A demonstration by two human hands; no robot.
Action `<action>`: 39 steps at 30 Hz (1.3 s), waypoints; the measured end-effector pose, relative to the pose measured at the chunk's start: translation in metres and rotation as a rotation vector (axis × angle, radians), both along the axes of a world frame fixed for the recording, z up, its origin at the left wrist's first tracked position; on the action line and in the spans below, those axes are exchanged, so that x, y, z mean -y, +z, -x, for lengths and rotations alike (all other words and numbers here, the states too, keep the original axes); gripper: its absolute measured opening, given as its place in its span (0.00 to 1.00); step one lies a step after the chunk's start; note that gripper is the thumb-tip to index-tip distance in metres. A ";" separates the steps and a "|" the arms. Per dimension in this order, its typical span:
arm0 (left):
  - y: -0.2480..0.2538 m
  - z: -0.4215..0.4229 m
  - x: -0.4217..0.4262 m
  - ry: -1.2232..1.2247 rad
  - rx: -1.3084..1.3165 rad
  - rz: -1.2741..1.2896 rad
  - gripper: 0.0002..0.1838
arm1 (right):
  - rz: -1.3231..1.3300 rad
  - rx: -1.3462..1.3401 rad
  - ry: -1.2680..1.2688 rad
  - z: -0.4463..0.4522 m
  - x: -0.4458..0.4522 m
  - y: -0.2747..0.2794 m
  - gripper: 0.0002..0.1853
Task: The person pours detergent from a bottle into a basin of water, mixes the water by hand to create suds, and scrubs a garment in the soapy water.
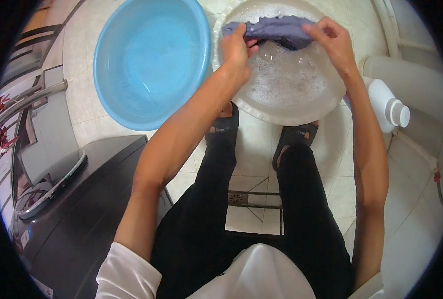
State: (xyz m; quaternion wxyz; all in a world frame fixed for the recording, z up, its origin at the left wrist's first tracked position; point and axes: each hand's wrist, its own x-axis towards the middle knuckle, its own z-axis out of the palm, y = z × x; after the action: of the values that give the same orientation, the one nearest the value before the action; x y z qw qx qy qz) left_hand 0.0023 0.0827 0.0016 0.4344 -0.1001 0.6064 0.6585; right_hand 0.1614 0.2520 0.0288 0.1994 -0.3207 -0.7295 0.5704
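Note:
A purple-grey cloth [279, 29] is stretched between my two hands above a pale basin [281, 118] of sudsy water [289, 82]. My left hand [237, 47] pinches the cloth's left end between thumb and fingers, the other fingers curled below it. At the right end, my right hand [331, 40] grips the cloth near the basin's far right rim. The cloth's middle sags darker on its underside, over the foam. Left of the pale basin stands a light blue basin [151, 55], with a little clear water or a wet sheen at its bottom.
A white bottle with a white cap [401, 114] lies to the right of the pale basin. My slippered feet [221, 130] are just below the basins on the tiled floor [82, 102]. A dark glossy surface [92, 199] fills the lower left; pipes run along the right wall.

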 end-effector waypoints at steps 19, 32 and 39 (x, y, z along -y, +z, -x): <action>0.030 -0.075 0.021 -0.390 -0.166 0.082 0.14 | -0.702 0.261 0.144 -0.009 0.067 -0.058 0.20; -0.046 -0.025 0.015 -0.990 -1.791 0.377 0.39 | -0.913 0.710 0.098 -0.003 0.078 -0.075 0.40; -0.078 -0.012 0.005 -1.354 -1.511 0.504 0.39 | -0.707 1.003 0.338 0.006 0.069 -0.096 0.36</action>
State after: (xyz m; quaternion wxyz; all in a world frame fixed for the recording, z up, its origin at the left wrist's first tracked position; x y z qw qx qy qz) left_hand 0.0147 0.0775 -0.0760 0.1870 0.6105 0.7693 0.0232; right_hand 0.1555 0.1830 -0.0667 -0.1655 -0.3443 -0.9188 0.0992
